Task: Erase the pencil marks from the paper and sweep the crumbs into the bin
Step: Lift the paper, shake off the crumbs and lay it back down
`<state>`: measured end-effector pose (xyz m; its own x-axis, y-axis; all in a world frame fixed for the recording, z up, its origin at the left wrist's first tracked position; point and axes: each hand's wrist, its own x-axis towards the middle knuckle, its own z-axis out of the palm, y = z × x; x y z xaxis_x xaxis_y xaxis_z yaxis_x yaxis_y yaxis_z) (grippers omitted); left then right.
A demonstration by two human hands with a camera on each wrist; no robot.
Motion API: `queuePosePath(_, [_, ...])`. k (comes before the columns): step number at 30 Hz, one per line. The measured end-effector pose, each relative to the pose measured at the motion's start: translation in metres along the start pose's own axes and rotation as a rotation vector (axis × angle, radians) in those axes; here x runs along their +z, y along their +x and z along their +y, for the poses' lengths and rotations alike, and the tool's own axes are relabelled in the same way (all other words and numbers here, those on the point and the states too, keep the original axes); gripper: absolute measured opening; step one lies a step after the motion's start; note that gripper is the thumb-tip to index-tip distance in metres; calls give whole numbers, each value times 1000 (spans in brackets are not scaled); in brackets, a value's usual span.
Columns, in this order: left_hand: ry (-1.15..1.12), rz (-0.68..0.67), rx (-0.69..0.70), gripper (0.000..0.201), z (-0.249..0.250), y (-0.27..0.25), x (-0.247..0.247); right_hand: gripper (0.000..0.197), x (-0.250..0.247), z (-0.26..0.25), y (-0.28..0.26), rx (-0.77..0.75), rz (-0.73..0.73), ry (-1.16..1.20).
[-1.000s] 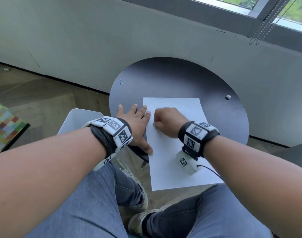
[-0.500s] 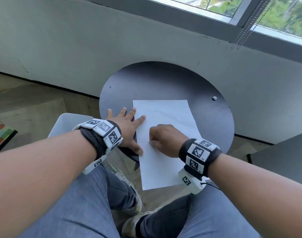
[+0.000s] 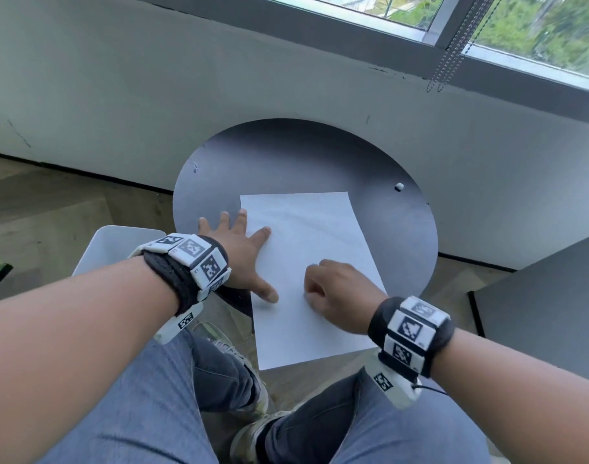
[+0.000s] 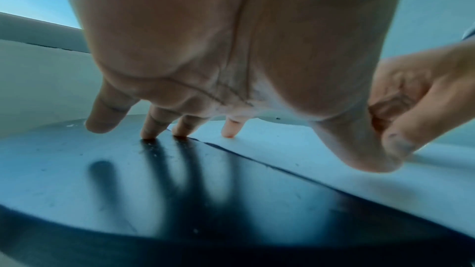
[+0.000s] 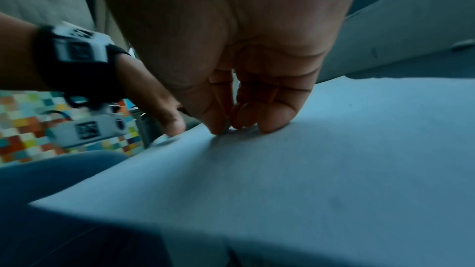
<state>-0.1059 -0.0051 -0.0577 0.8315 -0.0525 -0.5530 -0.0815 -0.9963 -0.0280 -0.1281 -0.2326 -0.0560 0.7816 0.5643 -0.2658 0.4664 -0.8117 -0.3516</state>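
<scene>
Working from the round dark metal table (image 3: pixel 370 169) down, we find the thin white sheet of paper (image 3: pixel 306 229) overhanging its near edge: light, floppy, quick to slide or crease. Our left hand (image 3: pixel 239 259), fingers splayed flat, pins its left edge. Our right hand (image 3: pixel 336 289) curls fingertips against the sheet, perhaps pinching an eraser; we cannot tell.

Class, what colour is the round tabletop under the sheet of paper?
Dark grey, nearly black: the round tabletop under the white paper sheet, clearest in the head view.
</scene>
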Motion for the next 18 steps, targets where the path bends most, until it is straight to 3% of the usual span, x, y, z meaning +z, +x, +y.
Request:
queuePosePath(4, [18, 25, -7, 144, 4, 1, 5, 8, -6, 21, -9, 21, -29, 12])
queuePosePath(11, [22, 38, -8, 144, 3, 1, 7, 8, -47, 92, 24, 400, 157, 8])
queuePosePath(14, [-18, 33, 3, 143, 2, -1, 8, 10, -51, 85, 29, 460, 209, 57])
queuePosePath(18, [-77, 56, 32, 135, 5, -7, 11, 9, -47, 63, 31, 472, 206, 342])
